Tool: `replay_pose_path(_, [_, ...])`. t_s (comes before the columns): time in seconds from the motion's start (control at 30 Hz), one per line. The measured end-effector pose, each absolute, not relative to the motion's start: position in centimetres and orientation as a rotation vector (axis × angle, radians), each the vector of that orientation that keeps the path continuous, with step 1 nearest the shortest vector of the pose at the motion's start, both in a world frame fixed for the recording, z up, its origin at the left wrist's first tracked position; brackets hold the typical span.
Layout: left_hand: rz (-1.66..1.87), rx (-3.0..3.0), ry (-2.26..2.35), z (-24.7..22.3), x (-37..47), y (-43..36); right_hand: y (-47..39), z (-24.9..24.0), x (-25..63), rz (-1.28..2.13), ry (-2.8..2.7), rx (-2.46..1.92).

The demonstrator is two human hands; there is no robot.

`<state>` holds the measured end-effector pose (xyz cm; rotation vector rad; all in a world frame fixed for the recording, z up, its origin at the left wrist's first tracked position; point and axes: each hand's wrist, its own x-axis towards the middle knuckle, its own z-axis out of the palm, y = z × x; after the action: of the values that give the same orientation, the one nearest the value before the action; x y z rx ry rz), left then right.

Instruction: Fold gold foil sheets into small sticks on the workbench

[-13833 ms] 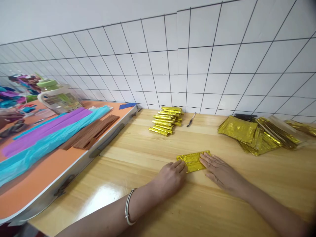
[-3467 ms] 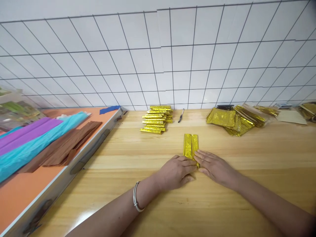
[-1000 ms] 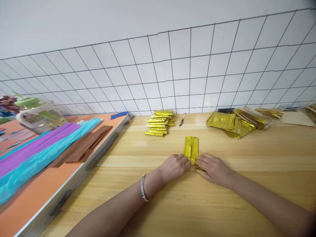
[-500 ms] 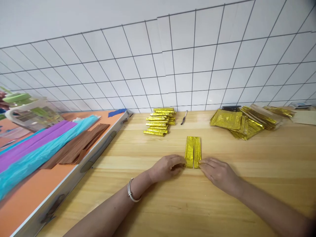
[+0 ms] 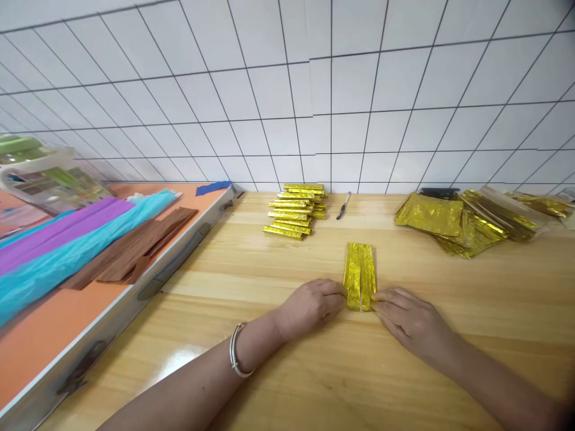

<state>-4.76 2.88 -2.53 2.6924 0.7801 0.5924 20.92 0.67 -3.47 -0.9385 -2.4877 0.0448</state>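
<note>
On the wooden table lies a sheet of gold foil paper [image 5: 353,269], its two long sides folded in so that they meet along a narrow middle gap. My left hand [image 5: 313,306], with a silver bangle at the wrist, pinches its lower left edge. At the lower right edge, my right hand [image 5: 409,318] has fingers and thumb closed on the paper. Behind it sits a stack of narrow folded gold strips [image 5: 294,209]. To the right is a pile of flat gold sheets [image 5: 429,216].
A pen [image 5: 344,205] lies near the tiled wall [image 5: 354,84]. On the left, a raised orange board [image 5: 85,308] carries brown crepe paper [image 5: 144,245], turquoise crepe paper [image 5: 94,245], purple paper and a clear plastic basket [image 5: 58,179]. A black object [image 5: 439,193] is behind the gold sheets.
The view has tilted down and shifted slightly. Both hands stay at the lower edges of the gold paper, and the gap between its folded sides looks narrower.
</note>
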Motion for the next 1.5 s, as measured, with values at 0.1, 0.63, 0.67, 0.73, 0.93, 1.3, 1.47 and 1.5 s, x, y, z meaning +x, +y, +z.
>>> replay_pose_path(0.1, [0.634, 2.635, 0.837, -2.5, -4.3, 2.7, 0.6, -3.1, 20.6, 0.142, -2.490, -0.978])
replay_pose_path(0.63, [0.670, 2.573, 0.909, -3.0, -3.7, 2.4, 0.2, -2.5, 20.1, 0.136, -2.467, -1.068])
replay_pose_path(0.67, [0.692, 2.544, 0.917, -3.1, -3.6, 2.4, 0.3, -2.6, 20.1, 0.157, -2.446, -1.083])
replay_pose_path(0.73, [0.729, 2.474, 0.939, -3.2, -3.3, 2.5, 0.5, -2.7, 20.0, 0.208, -2.407, -1.127])
replay_pose_path(0.93, [0.787, 2.326, 0.995, -3.3, -2.6, 2.7, 0.8, -2.2, 19.4, 0.325, -2.316, -1.233])
replay_pose_path(1.3, [0.830, 2.199, 1.062, -3.1, -2.1, 3.0, 1.4, -2.8, 19.2, 0.296, -2.280, -1.381])
replay_pose_path(1.47, [0.834, 2.147, 1.083, -3.1, -2.2, 3.0, 1.6, -3.0, 19.4, 0.309, -2.272, -1.343])
replay_pose_path(1.5, [0.838, 2.145, 1.085, -3.1, -2.3, 2.9, 1.7, -3.1, 19.5, 0.317, -2.266, -1.331])
